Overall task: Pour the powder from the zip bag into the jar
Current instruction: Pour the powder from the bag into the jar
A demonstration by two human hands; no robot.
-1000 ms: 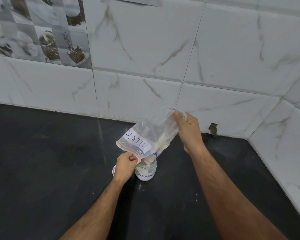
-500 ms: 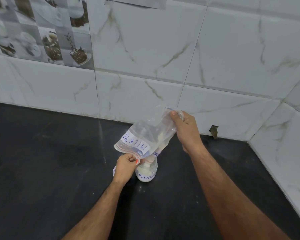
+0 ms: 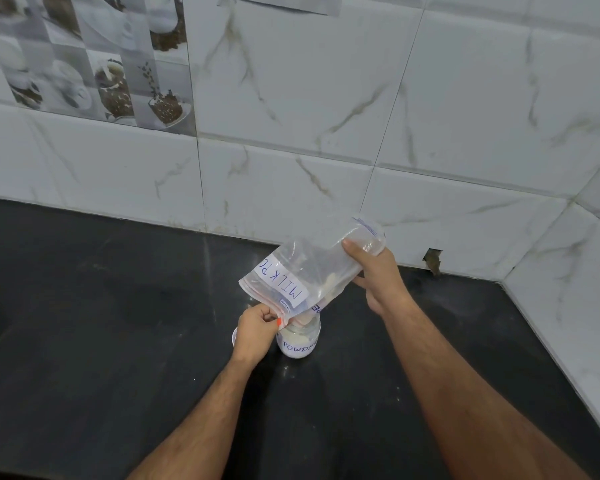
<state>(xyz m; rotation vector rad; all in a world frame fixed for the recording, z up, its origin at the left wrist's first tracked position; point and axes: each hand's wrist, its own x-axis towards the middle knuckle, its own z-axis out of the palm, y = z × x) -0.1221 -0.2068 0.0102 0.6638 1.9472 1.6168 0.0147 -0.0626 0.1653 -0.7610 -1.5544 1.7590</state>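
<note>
A clear zip bag [image 3: 312, 271] with a white handwritten label hangs tilted, its zip mouth pointing down over a small clear jar [image 3: 299, 341]. The jar stands on the black counter and holds pale powder; its own label reads "POWDE". My left hand [image 3: 257, 329] pinches the lower zip corner at the red slider, just left of the jar's mouth. My right hand [image 3: 373, 271] grips the bag's raised bottom end. A little powder clings inside the bag near the jar.
A white round edge, maybe a lid [image 3: 235, 337], peeks out behind my left hand. The black counter [image 3: 118, 341] runs to a marble-tiled wall [image 3: 326, 133] at the back and right, with a chipped hole [image 3: 432, 264] in the tile.
My right hand has lowered and tipped the bag's bottom end a little flatter. More powder lies in the jar. My left hand stays at the jar's mouth.
</note>
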